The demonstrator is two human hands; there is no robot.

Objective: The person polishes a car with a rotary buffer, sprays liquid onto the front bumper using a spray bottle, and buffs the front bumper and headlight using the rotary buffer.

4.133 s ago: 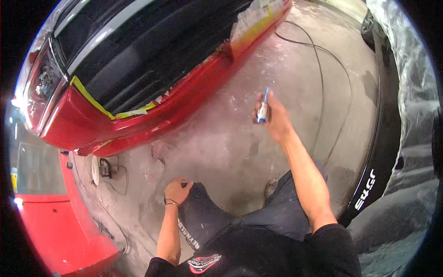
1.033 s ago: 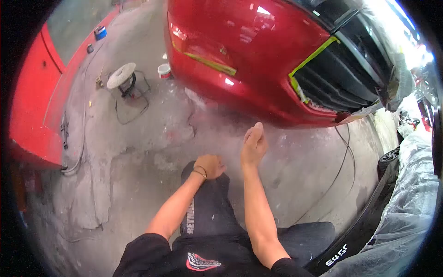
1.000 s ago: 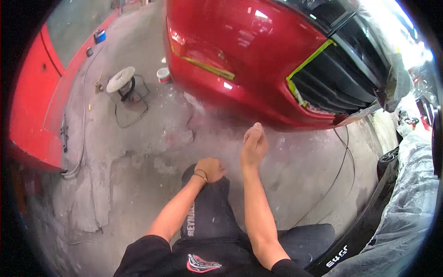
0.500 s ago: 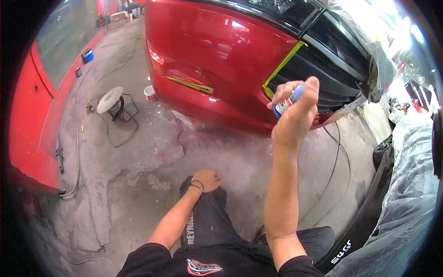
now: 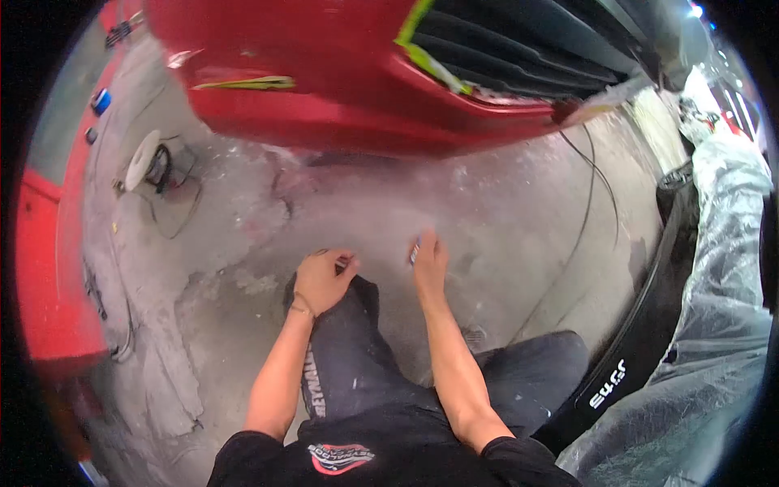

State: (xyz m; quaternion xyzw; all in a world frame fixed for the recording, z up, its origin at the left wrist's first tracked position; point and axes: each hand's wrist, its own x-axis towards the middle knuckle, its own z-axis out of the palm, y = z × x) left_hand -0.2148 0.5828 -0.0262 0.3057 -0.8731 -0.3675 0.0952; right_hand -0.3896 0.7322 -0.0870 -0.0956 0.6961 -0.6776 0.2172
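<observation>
My right hand [image 5: 431, 264] is closed round a small blue-and-white bottle [image 5: 415, 252], mostly hidden by the fingers. It hangs above the floor between my knees. My left hand [image 5: 321, 282] hovers over my left knee with its fingers curled. Something dark shows between its thumb and fingers, too small to make out. Ahead of both hands, and apart from them, is a red car body panel [image 5: 324, 118]. A strip of yellow-green tape [image 5: 251, 83] lies across it, and more edges the dark opening [image 5: 503, 53] at the right.
Dusty concrete floor [image 5: 357, 203] lies under the car. A round pale-topped stand [image 5: 144, 158] with a looped cable is at the left. A black trim piece [image 5: 625, 365] and plastic sheeting [image 5: 706, 325] run along my right. A cable [image 5: 596, 174] crosses the floor at the right.
My right hand has come down and inward from the car with the bottle. My left hand has lifted slightly off the knee and turned. The view has tilted down.
</observation>
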